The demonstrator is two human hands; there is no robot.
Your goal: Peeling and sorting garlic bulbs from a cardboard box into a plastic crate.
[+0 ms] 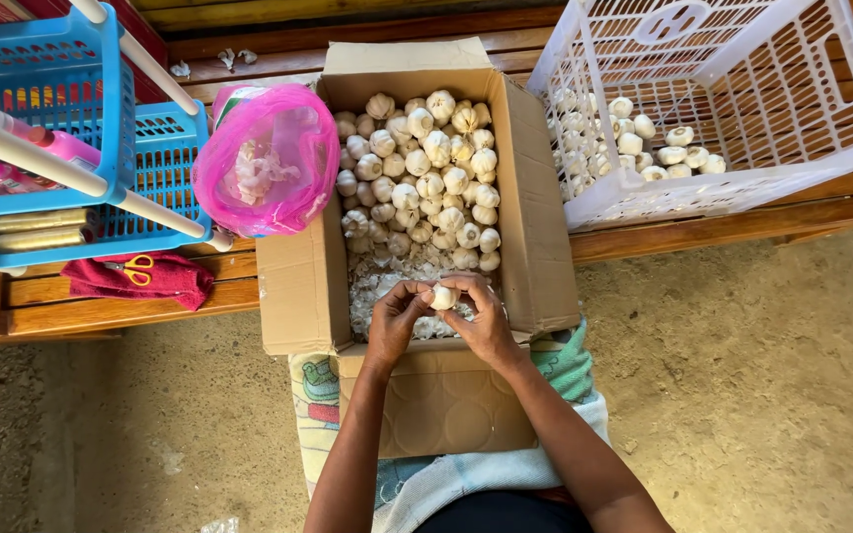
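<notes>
**A:** What are the hands doing?

**B:** Both meet over the near end of an open cardboard box [298,296]. The left hand [395,321] and the right hand [486,321] are curled, fingertips pinching one white garlic bulb [443,295] between them. Neither hand is open; both grip that bulb from opposite sides.

**A:** And what is in the box?

**B:** The far half is packed with whole garlic bulbs [422,173]. The near part, under the hands, holds loose papery white skins [377,281]. The box rests partly on the person's lap, on a patterned cloth [313,395], and partly against a wooden tabletop [644,237].

**A:** Other containers?

**B:** At the far right, a white plastic crate [792,168] sits on the tabletop with a smaller batch of garlic [659,148] inside. Just left of the box, a pink plastic bag [269,158] holds pale scraps. At the far left, blue plastic baskets [61,89] stand stacked, and near them lie small orange-handled scissors [135,267] on a red cloth [165,281].
</notes>
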